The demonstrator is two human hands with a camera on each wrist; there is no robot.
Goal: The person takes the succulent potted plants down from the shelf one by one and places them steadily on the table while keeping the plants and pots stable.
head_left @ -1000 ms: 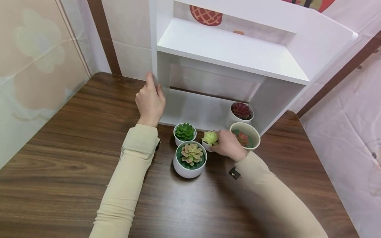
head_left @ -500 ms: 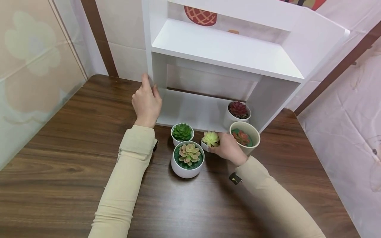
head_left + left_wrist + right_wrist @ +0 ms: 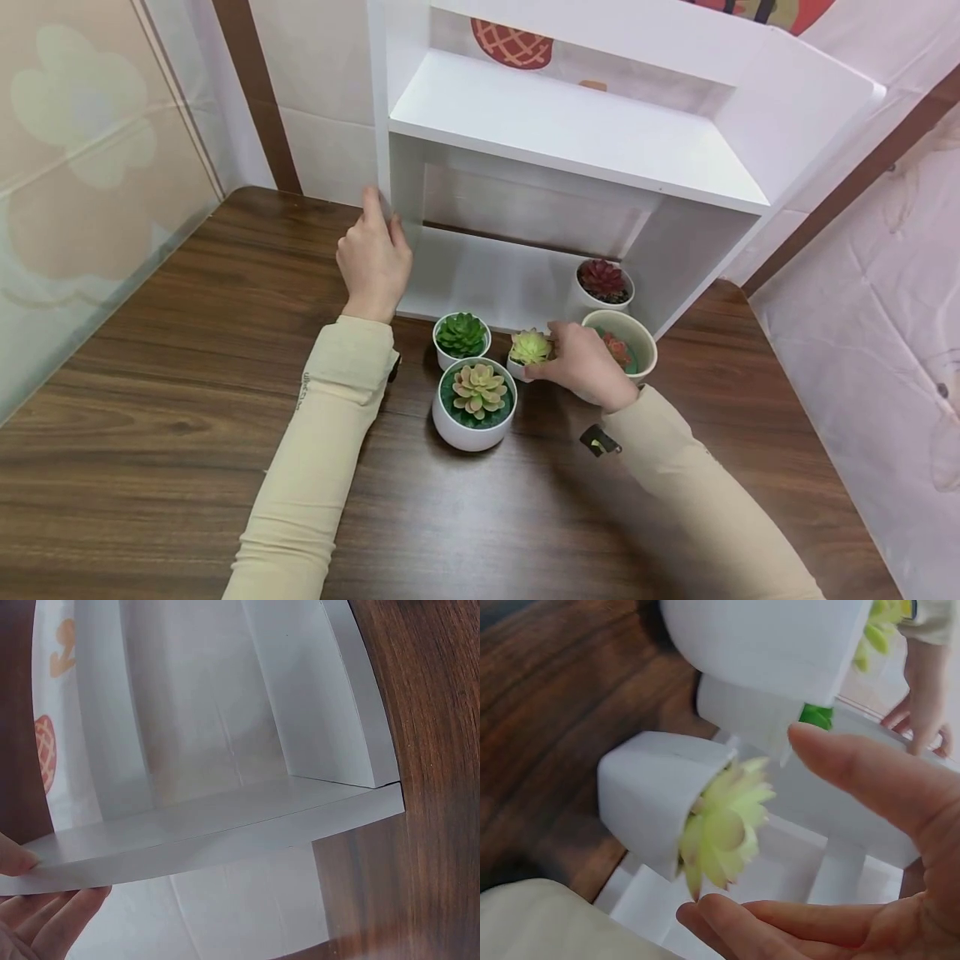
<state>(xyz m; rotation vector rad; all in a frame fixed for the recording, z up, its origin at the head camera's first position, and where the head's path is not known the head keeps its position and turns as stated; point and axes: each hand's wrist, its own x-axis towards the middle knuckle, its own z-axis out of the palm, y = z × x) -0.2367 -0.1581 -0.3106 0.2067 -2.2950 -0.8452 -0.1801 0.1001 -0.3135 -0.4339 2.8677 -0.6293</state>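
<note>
My left hand [image 3: 372, 262] grips the left side panel of a white shelf unit [image 3: 217, 840], thumb on one face and fingers on the other. Close around a small yellow-green succulent [image 3: 531, 346] in a white pot, my right hand [image 3: 588, 362] has its thumb and fingers spread. The right wrist view shows a gap between this hand and the white pot [image 3: 656, 795], which stands on the table. Left of it are a dark green potted succulent [image 3: 461, 335] and a larger white bowl pot [image 3: 472, 433] with a pale pinkish succulent.
A cream pot [image 3: 641, 350] with a red succulent stands just right of my right hand, partly hidden by it. Behind it, a dark red succulent [image 3: 602, 279] in a white pot sits on the unit's bottom board [image 3: 487, 271]. All this rests on a brown wooden table [image 3: 187, 417].
My right hand has loosened from the small yellow-green succulent's pot and shifted slightly right, its fingers spreading. The left hand stays on the panel. The head view has swayed a little.
</note>
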